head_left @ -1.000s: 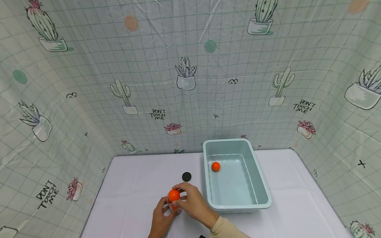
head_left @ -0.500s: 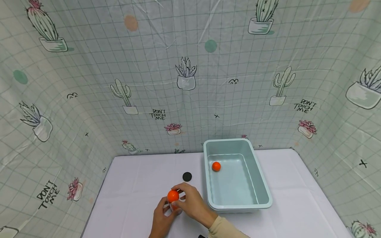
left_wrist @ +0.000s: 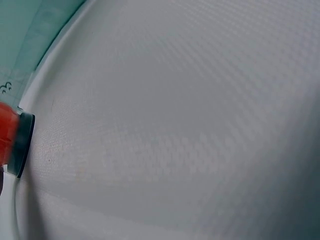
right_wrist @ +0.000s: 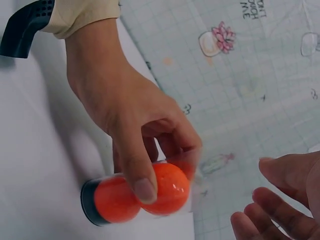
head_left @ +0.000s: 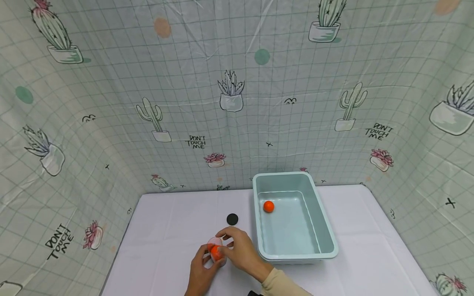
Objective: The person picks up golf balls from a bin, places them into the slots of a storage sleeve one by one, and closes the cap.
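Observation:
A clear tube (head_left: 214,240) with a dark base (right_wrist: 90,202) stands on the white table, in my left hand (head_left: 201,272). The right wrist view has that left hand (right_wrist: 132,107) from the side, thumb in front of the tube and fingers behind. Two orange balls sit inside, a lower ball (right_wrist: 116,199) against the base and an upper ball (right_wrist: 172,191) on top of it. My right hand (head_left: 242,255) is at the tube's top, holding nothing, its fingers (right_wrist: 282,220) loosely bent and apart from the tube. In the left wrist view only the dark base (left_wrist: 21,145) and some orange (left_wrist: 6,132) show.
A pale blue bin (head_left: 332,242) stands right of my hands, with one orange ball (head_left: 268,206) inside near its left wall. Beyond the tube lies a black disc (head_left: 232,219). A patterned cloth (head_left: 237,164) rises behind the table.
The ball that my right hand held at the tube's mouth has gone down inside onto the lower ball. My right fingers have let go of it; my left hand keeps its grip.

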The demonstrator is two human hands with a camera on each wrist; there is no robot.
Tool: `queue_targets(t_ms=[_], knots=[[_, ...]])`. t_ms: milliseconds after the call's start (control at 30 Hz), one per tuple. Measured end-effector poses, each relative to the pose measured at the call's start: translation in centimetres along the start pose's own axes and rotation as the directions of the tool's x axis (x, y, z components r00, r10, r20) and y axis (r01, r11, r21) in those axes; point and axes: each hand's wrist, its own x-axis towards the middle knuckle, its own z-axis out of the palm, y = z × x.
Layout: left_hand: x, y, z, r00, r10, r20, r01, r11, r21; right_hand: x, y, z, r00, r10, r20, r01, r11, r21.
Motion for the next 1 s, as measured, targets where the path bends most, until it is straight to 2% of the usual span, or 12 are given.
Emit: queue_targets(t_ms=[133, 300, 400, 733, 833, 1000], knots=[[0.0, 0.0, 0.0, 1.0, 0.004, 0.004, -0.004, 1.0, 0.014, 0.0, -0.2, -1.2, 1.0, -0.015, -0.008, 0.015, 1.0, 0.025], [0.0, 0.0, 0.0, 1.0, 0.017, -0.003, -0.017, 1.0, 0.026, 0.3, -0.8, -3.6, 1.0, -0.011, -0.019, 0.012, 0.995, 0.094], [0.0, 0.0, 0.0, 1.0, 0.019, -0.002, -0.019, 0.999, 0.037, 0.6, -1.1, -5.2, 0.999, -0.008, -0.052, 0.014, 0.992, 0.122], [0.0, -0.1, -0.1, 1.0, 0.025, 0.002, -0.025, 1.0, 0.009, 2.1, -0.6, -10.5, 0.987, 0.02, -0.157, -0.01, 0.998, 0.069], [0.0, -0.1, -0.1, 1.0, 0.01, 0.011, -0.01, 1.0, -0.002, 2.6, -0.2, -11.9, 0.984, 0.051, -0.174, -0.041, 0.997, 0.06], [-0.1, 0.3, -0.2, 0.998, -0.057, 0.04, 0.057, 0.998, 0.002, 3.4, 0.5, -13.9, 0.981, 0.097, -0.17, -0.091, 0.995, 0.045]])
